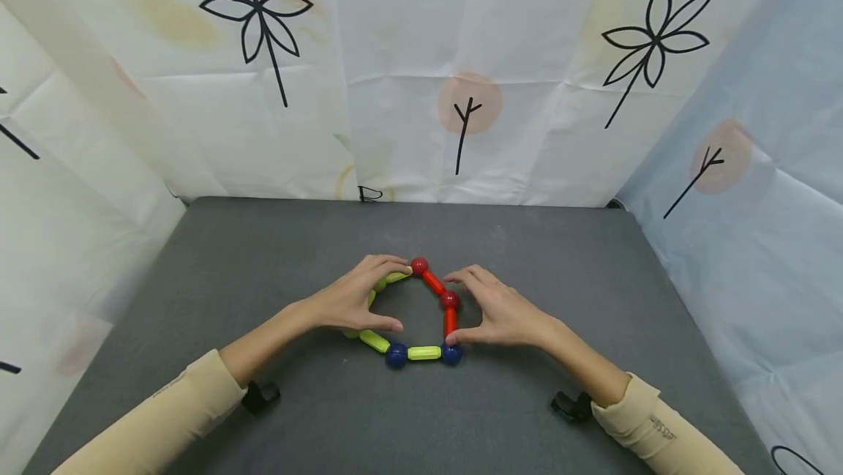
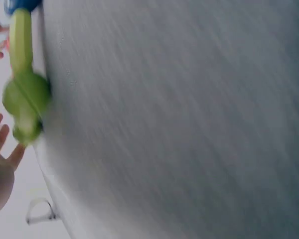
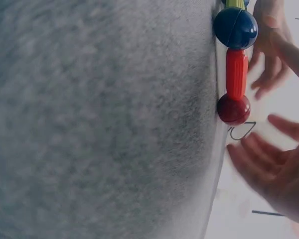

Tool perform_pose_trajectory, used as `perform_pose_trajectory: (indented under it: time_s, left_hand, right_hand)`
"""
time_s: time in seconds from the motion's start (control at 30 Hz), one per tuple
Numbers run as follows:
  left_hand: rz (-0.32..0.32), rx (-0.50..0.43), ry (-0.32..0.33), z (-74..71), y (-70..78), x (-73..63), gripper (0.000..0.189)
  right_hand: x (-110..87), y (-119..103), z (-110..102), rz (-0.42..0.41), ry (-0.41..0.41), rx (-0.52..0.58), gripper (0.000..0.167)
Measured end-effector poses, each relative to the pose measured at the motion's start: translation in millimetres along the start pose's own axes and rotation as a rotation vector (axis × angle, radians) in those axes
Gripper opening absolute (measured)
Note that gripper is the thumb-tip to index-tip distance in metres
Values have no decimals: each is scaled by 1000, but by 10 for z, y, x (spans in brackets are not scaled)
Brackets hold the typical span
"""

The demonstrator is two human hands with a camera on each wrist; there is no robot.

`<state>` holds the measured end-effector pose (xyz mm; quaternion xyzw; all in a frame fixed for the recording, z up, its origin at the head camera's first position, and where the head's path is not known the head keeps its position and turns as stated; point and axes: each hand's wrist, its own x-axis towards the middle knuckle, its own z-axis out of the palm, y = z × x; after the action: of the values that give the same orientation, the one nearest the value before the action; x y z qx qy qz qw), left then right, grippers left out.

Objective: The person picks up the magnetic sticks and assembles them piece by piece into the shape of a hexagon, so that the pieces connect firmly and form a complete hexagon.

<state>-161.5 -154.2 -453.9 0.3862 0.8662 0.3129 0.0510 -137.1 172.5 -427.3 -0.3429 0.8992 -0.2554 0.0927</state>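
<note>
A ring of magnetic rods and balls lies on the grey table. Two red balls (image 1: 419,266) and red rods (image 1: 451,321) make up its right side, two blue balls (image 1: 396,355) with a yellow-green rod (image 1: 424,353) its near side. Around the ring's left side curves my left hand (image 1: 356,298), fingers and thumb spread apart, covering part of the green balls and rods there. My right hand (image 1: 507,312) stands at the right side, its thumb tip by the near-right blue ball (image 3: 235,28) and its fingers apart near a red ball (image 3: 233,109). The left wrist view shows a green ball (image 2: 27,94), blurred.
The grey table (image 1: 316,416) stretches around the ring on all sides. A white printed curtain (image 1: 402,131) hangs along the table's back edge and both sides. Black wrist cameras (image 1: 261,397) sit under both forearms.
</note>
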Motion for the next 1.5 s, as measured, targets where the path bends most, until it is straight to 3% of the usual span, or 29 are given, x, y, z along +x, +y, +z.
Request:
perform_pose_trajectory:
  time_s: [0.1,0.27,0.4,0.5,0.9,1.03,1.17,1.37,1.5]
  left_hand:
    - [-125,26,-8,-66,-141,-105,94]
    - [-284,-56,34,-124,-303,-193,60]
    - [-320,-207,26,-149,-332,-165,46]
    - [-354,-264,21,-140,-327,-109,42]
    - [-351,-77,236,-29,-344,353,41]
    - [-395,-78,152,-32,-356,424,50]
    - [-411,-205,29,-47,-313,419,60]
    - [-355,-186,2,-36,-182,455,69]
    - [-359,-188,-9,-10,-101,475,68]
  right_hand:
    - [2,-4,26,28,-29,16,96]
    - [26,23,59,-7,-34,51,58]
    - [109,47,36,-45,-50,21,35]
    - [192,68,-17,-57,-78,-11,26]
    - [280,204,-235,52,-109,-10,19]
    - [250,290,-299,107,-137,3,18]
    - [194,389,-344,144,-130,48,17]
    - [159,461,-332,152,-98,102,19]
    - [163,443,-322,154,-93,111,21]
